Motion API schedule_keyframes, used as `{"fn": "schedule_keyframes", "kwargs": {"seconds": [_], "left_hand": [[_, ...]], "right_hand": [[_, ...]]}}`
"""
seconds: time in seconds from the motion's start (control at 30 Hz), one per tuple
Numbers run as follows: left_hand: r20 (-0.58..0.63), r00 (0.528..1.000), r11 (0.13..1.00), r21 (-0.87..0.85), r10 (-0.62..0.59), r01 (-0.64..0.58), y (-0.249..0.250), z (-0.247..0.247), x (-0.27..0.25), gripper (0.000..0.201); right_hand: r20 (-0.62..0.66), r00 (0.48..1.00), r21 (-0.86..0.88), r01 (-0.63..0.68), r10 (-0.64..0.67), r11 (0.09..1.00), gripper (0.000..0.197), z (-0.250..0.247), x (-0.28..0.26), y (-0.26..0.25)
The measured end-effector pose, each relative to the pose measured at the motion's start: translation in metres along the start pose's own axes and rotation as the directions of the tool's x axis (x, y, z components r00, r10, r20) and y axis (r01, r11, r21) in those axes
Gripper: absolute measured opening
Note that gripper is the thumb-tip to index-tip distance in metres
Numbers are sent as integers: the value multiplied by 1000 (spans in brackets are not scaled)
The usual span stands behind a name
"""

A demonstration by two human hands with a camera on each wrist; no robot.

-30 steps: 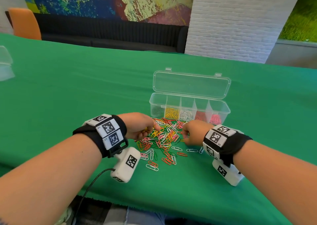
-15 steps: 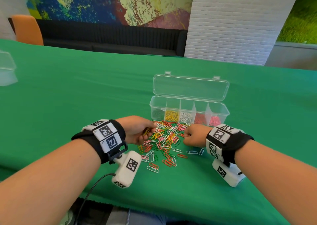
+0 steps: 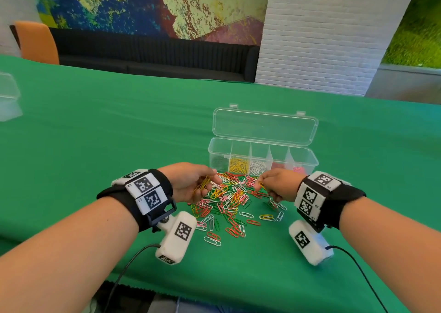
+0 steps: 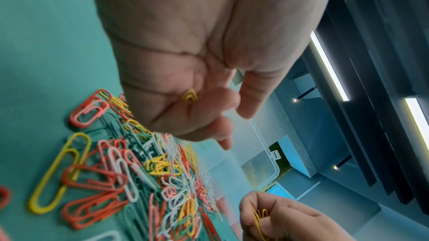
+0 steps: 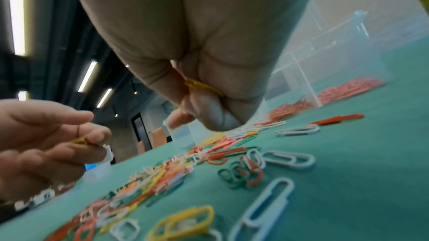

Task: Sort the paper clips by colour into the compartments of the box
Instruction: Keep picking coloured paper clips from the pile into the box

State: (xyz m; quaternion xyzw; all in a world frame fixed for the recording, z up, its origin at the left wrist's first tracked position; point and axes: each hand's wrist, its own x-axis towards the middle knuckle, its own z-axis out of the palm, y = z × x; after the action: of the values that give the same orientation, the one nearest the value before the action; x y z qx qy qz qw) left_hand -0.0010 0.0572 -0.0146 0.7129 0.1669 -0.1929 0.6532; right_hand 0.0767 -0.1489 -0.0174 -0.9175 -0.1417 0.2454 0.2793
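My left hand (image 3: 191, 181) has its fingers curled round a bunch of yellow clips (image 3: 202, 185), and my right hand (image 3: 278, 185) pinches a few more yellow ones, I think. Both hover over the mixed pile (image 3: 229, 200) near the tabletop's front edge, just in front of the open box (image 3: 307, 162).

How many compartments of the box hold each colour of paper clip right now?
Box compartments by colour:
Green clips: 1
Yellow clips: 1
White clips: 1
Red clips: 1
Pink clips: 1
Total: 5
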Motion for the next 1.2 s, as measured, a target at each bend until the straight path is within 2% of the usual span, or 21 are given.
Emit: {"fn": "schedule_keyframes", "kwargs": {"seconds": [0.07,0.13,0.27,0.37,0.5,0.7,0.87,0.97,1.2], "left_hand": [[-5,1000,997,-80,-1,0,3,-3,2,27],[-16,1000,987,-161,-10,7,6,-3,5,29],[-38,999,954,-301,-1,-10,15,0,10,41],[-37,999,933,-358,33,-44,27,1,16,52],[-44,995,908,-408,88,-98,50,8,27,55],[-36,994,909,-401,107,-112,83,20,61,56],[-62,995,915,-393,79,-97,97,26,87,56],[-75,995,938,-337,66,-88,100,29,100,50],[-115,990,983,-158,81,-98,99,34,110,50]], "right_hand": [[-19,995,193,-90,95,977,29,-6,4,-1],[28,988,338,-154,154,928,24,-13,5,-1],[174,972,511,-228,159,829,19,-27,5,-4],[200,972,647,-227,125,728,31,-39,7,-16],[171,982,840,-186,77,510,48,-52,23,-34],[62,990,924,-105,127,367,61,-60,60,-54],[9,977,933,-85,214,349,66,-58,91,-62],[27,982,944,-87,188,318,68,-54,103,-59],[-15,987,922,-48,158,383,71,-48,108,-53]]}}
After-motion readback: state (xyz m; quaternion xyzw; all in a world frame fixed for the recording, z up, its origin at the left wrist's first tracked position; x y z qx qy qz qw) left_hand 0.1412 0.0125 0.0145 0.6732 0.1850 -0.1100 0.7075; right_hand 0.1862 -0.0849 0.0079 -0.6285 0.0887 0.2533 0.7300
